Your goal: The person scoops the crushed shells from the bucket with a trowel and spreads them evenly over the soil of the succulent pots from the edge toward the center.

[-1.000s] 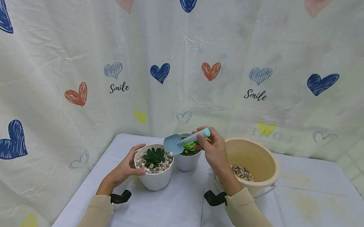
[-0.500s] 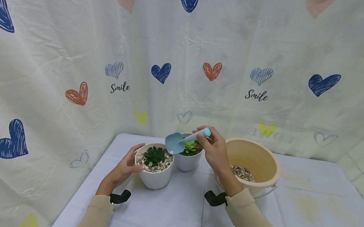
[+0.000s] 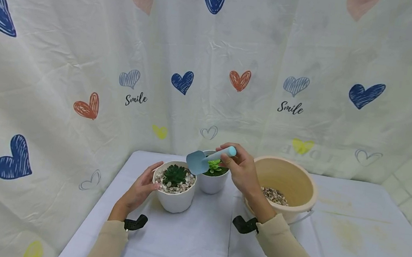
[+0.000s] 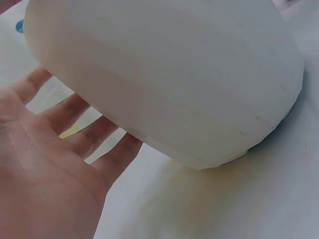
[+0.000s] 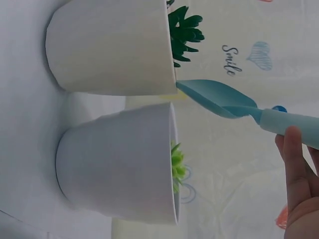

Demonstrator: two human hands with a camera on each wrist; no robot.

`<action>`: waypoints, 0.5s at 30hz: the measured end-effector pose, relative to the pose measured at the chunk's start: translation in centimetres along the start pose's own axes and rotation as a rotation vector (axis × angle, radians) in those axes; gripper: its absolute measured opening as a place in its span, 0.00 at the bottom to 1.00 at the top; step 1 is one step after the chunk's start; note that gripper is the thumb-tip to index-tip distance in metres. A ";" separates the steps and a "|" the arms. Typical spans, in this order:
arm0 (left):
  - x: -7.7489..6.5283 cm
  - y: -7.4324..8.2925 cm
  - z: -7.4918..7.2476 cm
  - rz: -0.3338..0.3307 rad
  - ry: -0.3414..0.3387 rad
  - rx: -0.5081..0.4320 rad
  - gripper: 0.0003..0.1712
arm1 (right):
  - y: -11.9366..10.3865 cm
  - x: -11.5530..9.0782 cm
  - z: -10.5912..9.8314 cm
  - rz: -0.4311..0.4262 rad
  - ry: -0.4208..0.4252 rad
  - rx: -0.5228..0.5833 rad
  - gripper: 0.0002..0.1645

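Observation:
A white plant pot (image 3: 174,201) holds a dark green succulent (image 3: 174,175) set in pale pebbles. My left hand (image 3: 138,190) holds this pot from the left, with the thumb near the rim; in the left wrist view the fingertips disappear behind the pot wall. My right hand (image 3: 241,170) pinches the handle of a light blue hand trowel (image 3: 197,162). The trowel's blade tilts down, its tip at the pot's right rim. Just behind, partly covered by the trowel, stands a second white pot (image 3: 212,185) with a bright green succulent (image 5: 177,165).
A beige bucket (image 3: 299,188) with a wire handle stands right of the pots, close to my right forearm. Mixed pebbles (image 3: 274,196) lie in its bottom. A white cloth (image 3: 199,240) covers the table, and a heart-printed curtain (image 3: 216,47) hangs behind.
My left thumb has drawn back from over the pebbles to the rim. The trowel's tip has risen slightly, from over the pebbles to the pot's rim.

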State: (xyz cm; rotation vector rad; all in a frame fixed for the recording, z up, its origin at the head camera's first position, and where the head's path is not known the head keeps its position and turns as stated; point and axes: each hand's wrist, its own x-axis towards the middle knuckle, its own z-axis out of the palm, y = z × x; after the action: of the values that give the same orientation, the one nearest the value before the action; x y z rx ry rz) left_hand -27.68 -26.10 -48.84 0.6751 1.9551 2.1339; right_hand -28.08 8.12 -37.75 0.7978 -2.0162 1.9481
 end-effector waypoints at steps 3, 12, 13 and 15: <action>-0.2 0.6 0.3 0.006 0.000 -0.010 0.41 | 0.0 -0.1 0.0 -0.020 -0.014 -0.006 0.18; 0.2 0.2 0.2 0.005 0.040 -0.010 0.37 | -0.3 -0.3 -0.4 -0.039 0.024 0.032 0.19; 0.3 -0.1 0.0 0.006 0.047 -0.012 0.37 | -0.3 -0.3 -0.5 -0.038 0.031 0.036 0.19; 0.4 -0.5 -0.3 0.014 0.062 -0.024 0.37 | -0.5 -0.3 -0.7 -0.030 0.047 0.030 0.19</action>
State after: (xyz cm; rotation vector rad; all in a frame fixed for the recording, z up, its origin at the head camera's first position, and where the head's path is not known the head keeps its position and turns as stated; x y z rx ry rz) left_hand -28.25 -26.12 -49.23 0.6276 1.9576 2.2081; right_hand -27.68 8.89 -37.46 0.7771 -1.9413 1.9662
